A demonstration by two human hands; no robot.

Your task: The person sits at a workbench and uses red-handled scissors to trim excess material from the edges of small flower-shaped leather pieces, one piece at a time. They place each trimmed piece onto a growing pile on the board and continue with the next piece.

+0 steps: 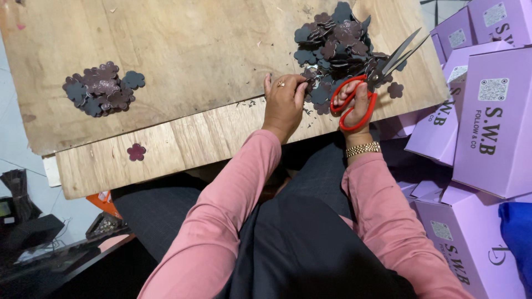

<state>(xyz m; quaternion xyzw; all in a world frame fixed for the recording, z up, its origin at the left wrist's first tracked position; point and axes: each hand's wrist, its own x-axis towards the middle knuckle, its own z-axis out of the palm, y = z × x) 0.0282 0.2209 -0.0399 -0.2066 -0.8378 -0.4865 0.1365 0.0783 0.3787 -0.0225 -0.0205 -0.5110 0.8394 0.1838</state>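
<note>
Beside the board on the right, lilac cardboard boxes (pixel 487 127) lie stacked and tilted, each with dark lettering and a small white square label on its lid; a blue cloth (pixel 518 232) shows at the far right edge. None of the boxes is open to view. On the wooden board (pixel 183 50) — pale, scuffed, resting across the person's lap — the right hand (pixel 357 102) has its fingers through the red handles of the scissors (pixel 377 75), blades parted. The left hand (pixel 284 99) pinches a dark flower-shaped cutout at the edge of the large pile of cutouts (pixel 335 39). A smaller pile (pixel 102 88) sits far left, one lone cutout (pixel 136 151) near the board's front edge.
</note>
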